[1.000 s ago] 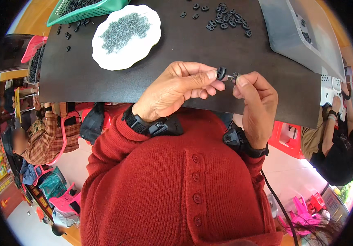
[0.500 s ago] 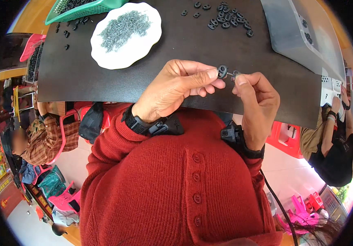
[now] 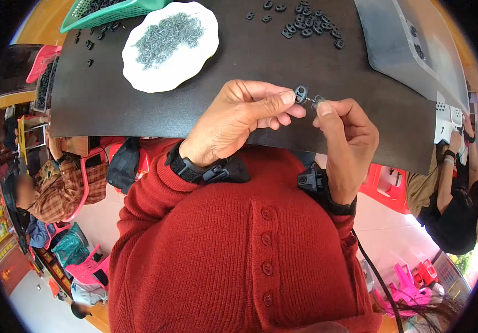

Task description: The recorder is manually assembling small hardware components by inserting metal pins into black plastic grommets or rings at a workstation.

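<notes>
Over the near part of the dark table, my left hand (image 3: 244,114) pinches a black two-hole cord lock (image 3: 301,94) between thumb and fingers. From the right side of that cord lock a thin metal spring (image 3: 310,100) reaches across to my right hand (image 3: 349,130). The thumb and index finger of my right hand are pressed together on a few small springs (image 3: 319,101), partly hidden behind the thumb tip. Beyond my left hand stands a white scalloped plate (image 3: 161,80), with a heap of loose springs (image 3: 172,40) on it.
Several black cord locks (image 3: 308,23) lie at the far middle of the table (image 3: 250,55). A green basket (image 3: 83,22) of black parts stands far left, with stray pieces beside it. A translucent bin (image 3: 400,61) occupies the far right. Other people (image 3: 64,186) sit at both sides.
Both hands hold nearly the same pose. The cord lock has shifted up very slightly, and the spring still bridges the gap between it and my right fingers.
</notes>
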The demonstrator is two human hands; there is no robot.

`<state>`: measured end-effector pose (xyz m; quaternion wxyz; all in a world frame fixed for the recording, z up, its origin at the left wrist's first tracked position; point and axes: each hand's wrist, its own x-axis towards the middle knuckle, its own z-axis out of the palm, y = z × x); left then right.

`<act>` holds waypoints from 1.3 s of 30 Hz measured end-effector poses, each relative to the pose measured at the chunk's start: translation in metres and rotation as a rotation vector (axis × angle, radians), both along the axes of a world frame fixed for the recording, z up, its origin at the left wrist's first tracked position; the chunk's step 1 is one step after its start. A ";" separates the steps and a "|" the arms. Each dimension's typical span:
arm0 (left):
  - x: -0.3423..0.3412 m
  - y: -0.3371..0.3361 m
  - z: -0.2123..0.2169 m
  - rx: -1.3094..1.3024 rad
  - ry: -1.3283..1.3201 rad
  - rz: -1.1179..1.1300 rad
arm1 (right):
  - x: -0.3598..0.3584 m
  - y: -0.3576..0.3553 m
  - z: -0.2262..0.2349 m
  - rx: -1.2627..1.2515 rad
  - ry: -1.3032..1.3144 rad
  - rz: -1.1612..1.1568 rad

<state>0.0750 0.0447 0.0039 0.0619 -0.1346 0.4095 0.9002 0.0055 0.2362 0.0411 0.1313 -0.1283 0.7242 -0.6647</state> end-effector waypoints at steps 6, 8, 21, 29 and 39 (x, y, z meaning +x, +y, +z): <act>0.001 0.000 -0.003 0.075 -0.018 -0.001 | 0.001 0.001 -0.002 -0.023 0.010 -0.007; 0.002 0.001 -0.006 0.133 -0.032 -0.010 | 0.002 0.003 -0.003 -0.045 0.002 -0.007; -0.001 0.028 -0.008 0.194 -0.056 -0.085 | 0.003 0.031 -0.006 -0.039 0.025 -0.006; -0.005 0.040 -0.004 0.148 -0.071 -0.065 | -0.001 0.041 -0.004 -0.035 0.060 -0.021; -0.007 0.040 -0.006 0.242 -0.090 -0.115 | -0.001 0.041 0.001 -0.057 0.010 -0.015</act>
